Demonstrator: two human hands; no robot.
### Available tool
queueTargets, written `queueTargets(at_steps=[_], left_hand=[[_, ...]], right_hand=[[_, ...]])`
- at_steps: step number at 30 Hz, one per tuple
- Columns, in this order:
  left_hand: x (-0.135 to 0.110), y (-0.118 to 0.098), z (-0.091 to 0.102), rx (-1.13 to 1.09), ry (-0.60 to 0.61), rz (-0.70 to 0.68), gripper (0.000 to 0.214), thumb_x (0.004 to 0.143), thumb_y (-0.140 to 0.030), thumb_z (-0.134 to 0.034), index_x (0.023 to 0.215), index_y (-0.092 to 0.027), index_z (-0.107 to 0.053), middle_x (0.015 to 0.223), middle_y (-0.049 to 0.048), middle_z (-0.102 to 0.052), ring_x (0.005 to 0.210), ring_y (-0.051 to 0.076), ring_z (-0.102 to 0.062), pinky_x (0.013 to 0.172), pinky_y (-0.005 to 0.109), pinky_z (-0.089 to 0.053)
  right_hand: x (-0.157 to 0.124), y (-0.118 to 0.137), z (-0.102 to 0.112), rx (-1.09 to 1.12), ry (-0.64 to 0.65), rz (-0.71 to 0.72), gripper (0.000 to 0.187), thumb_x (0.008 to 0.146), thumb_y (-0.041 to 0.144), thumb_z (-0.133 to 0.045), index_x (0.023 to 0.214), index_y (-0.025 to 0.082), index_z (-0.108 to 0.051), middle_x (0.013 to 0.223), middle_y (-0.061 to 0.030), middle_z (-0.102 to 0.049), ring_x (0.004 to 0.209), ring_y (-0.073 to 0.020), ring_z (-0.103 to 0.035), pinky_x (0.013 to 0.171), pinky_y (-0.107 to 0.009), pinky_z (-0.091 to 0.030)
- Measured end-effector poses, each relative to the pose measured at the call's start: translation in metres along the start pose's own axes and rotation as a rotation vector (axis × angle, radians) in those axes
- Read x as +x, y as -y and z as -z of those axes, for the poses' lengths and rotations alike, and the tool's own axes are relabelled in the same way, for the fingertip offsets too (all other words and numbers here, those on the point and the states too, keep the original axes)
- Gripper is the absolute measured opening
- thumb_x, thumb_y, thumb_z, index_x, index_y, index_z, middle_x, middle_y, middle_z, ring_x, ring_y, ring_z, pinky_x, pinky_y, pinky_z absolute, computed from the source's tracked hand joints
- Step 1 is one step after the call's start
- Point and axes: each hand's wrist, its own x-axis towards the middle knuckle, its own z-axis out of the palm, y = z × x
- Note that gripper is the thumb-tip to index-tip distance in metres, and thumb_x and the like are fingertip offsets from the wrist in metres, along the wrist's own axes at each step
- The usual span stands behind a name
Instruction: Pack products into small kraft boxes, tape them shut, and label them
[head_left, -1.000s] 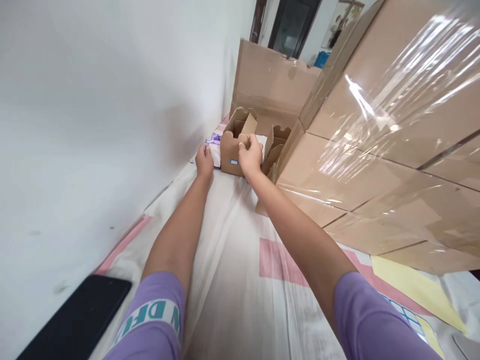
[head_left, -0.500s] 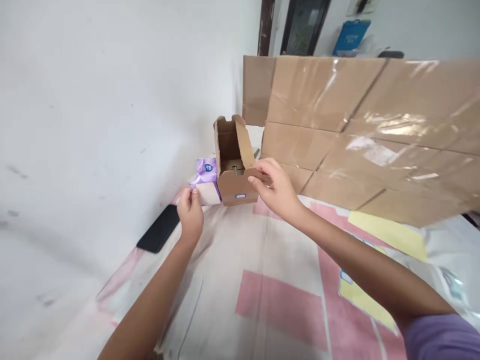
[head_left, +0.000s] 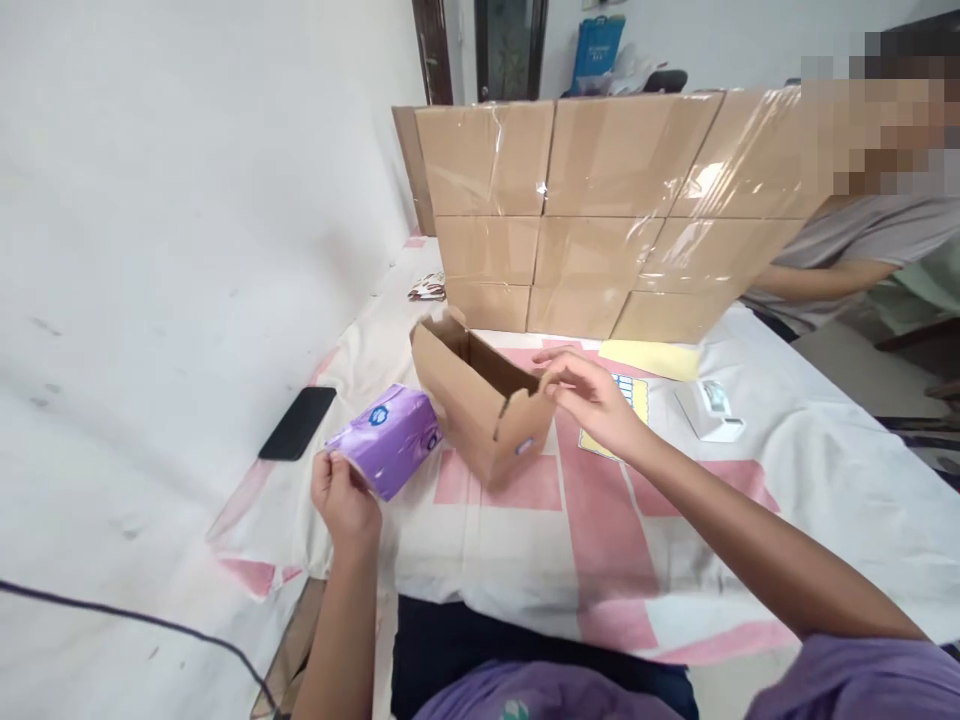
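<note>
My left hand (head_left: 346, 500) is closed on the near left end of a purple pack of tissues (head_left: 390, 440), which has a blue logo and tilts beside the cardboard box. That small brown cardboard box (head_left: 465, 405) has an open top and stands at an angle, its narrow end towards me. The fingers of my right hand (head_left: 596, 400) grip the upper rim of the box at its near right corner. Most of the box's inside is hidden by its walls.
A black phone (head_left: 298, 423) lies by the wall on the left. Behind the box stands a tall cardboard panel (head_left: 585, 245). Yellow paper (head_left: 651, 358) and a white device (head_left: 709, 412) lie to the right. Another person's arm (head_left: 821, 278) shows beyond the panel.
The box has turned and come nearer with my right hand on its rim. My left hand has drawn the tissue pack towards me. The view has shifted right and back.
</note>
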Motion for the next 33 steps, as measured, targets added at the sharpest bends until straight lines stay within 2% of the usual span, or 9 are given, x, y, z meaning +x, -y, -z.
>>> queueTargets(at_steps=[5, 9, 11, 15, 18, 23, 28, 31, 33], left_hand=[[-0.011, -0.04, 0.038, -0.087, -0.058, 0.018, 0.026, 0.069, -0.034, -0.077, 0.081, -0.02, -0.058, 0.074, -0.0067, -0.055, 0.068, 0.009, -0.047, 0.063, 0.021, -0.04], [-0.02, -0.07, 0.049, -0.126, -0.096, -0.002, 0.024, 0.067, -0.025, -0.077, 0.09, -0.022, -0.069, 0.086, -0.0047, -0.066, 0.081, 0.013, -0.059, 0.072, 0.024, -0.05], [-0.025, -0.081, 0.047, -0.171, -0.094, -0.012, 0.023, 0.07, -0.025, -0.078, 0.092, -0.026, -0.072, 0.094, -0.004, -0.071, 0.092, 0.017, -0.065, 0.082, 0.029, -0.055], [-0.025, -0.092, 0.033, -0.262, -0.065, -0.077, 0.013, 0.08, -0.037, -0.074, 0.093, -0.034, -0.074, 0.103, -0.0059, -0.075, 0.105, 0.021, -0.067, 0.097, 0.036, -0.056], [-0.018, -0.095, 0.017, -0.257, -0.012, -0.078, 0.02, 0.083, -0.046, -0.069, 0.098, -0.032, -0.074, 0.105, -0.002, -0.075, 0.109, 0.025, -0.068, 0.099, 0.041, -0.057], [-0.006, -0.109, -0.017, -0.197, 0.091, 0.092, 0.029, 0.081, -0.048, -0.066, 0.1, -0.027, -0.073, 0.098, 0.0056, -0.076, 0.106, 0.03, -0.07, 0.09, 0.044, -0.062], [-0.006, -0.128, -0.058, -0.195, 0.241, 0.098, 0.02, 0.085, -0.042, -0.066, 0.096, -0.025, -0.071, 0.091, 0.0041, -0.073, 0.095, 0.024, -0.071, 0.088, 0.039, -0.062], [-0.019, -0.13, -0.076, -0.232, 0.191, -0.053, 0.014, 0.088, -0.034, -0.067, 0.099, -0.026, -0.067, 0.096, -0.0001, -0.07, 0.098, 0.02, -0.069, 0.092, 0.036, -0.059], [-0.033, -0.122, -0.081, -0.208, 0.065, -0.234, 0.013, 0.092, -0.037, -0.063, 0.103, -0.029, -0.064, 0.101, -0.0019, -0.068, 0.107, 0.02, -0.066, 0.098, 0.038, -0.057]], right_hand=[[-0.018, 0.014, 0.027, -0.116, 0.102, -0.169, 0.025, 0.088, 0.045, -0.07, 0.1, 0.026, -0.058, 0.132, -0.0076, -0.063, 0.111, -0.0267, -0.07, 0.088, -0.042, -0.056], [-0.022, 0.034, 0.019, -0.455, 0.323, -0.19, 0.074, 0.076, 0.059, -0.081, 0.141, 0.032, -0.057, 0.146, -0.012, -0.061, 0.113, -0.0335, -0.069, 0.083, -0.042, -0.055], [-0.025, 0.044, 0.01, -0.534, 0.374, -0.128, 0.071, 0.076, 0.052, -0.081, 0.14, 0.03, -0.06, 0.141, -0.0128, -0.065, 0.107, -0.0343, -0.07, 0.078, -0.041, -0.053], [-0.021, 0.058, 0.0, -0.669, 0.411, -0.066, 0.027, 0.081, 0.02, -0.068, 0.107, 0.026, -0.073, 0.091, -0.0081, -0.075, 0.076, -0.0271, -0.067, 0.061, -0.035, -0.042], [-0.004, 0.057, 0.006, -0.686, 0.373, -0.025, 0.022, 0.082, 0.012, -0.061, 0.094, 0.026, -0.072, 0.077, -0.0042, -0.07, 0.066, -0.0221, -0.061, 0.061, -0.033, -0.037], [0.025, 0.044, 0.027, -0.672, 0.391, 0.019, 0.024, 0.082, 0.007, -0.054, 0.08, 0.026, -0.068, 0.074, -0.0009, -0.066, 0.066, -0.0191, -0.057, 0.061, -0.031, -0.035], [0.016, 0.047, 0.023, -0.59, 0.242, 0.068, 0.025, 0.087, 0.012, -0.056, 0.098, 0.025, -0.074, 0.096, -0.0052, -0.074, 0.09, -0.0246, -0.068, 0.078, -0.037, -0.049], [0.001, 0.06, 0.007, -0.342, 0.163, 0.0, 0.019, 0.096, 0.03, -0.06, 0.107, 0.024, -0.074, 0.104, -0.0074, -0.076, 0.099, -0.0263, -0.07, 0.087, -0.042, -0.053], [-0.006, 0.068, -0.005, -0.023, 0.209, -0.138, 0.036, 0.095, 0.046, -0.066, 0.126, 0.028, -0.068, 0.121, -0.0082, -0.074, 0.105, -0.0259, -0.072, 0.09, -0.043, -0.057]])
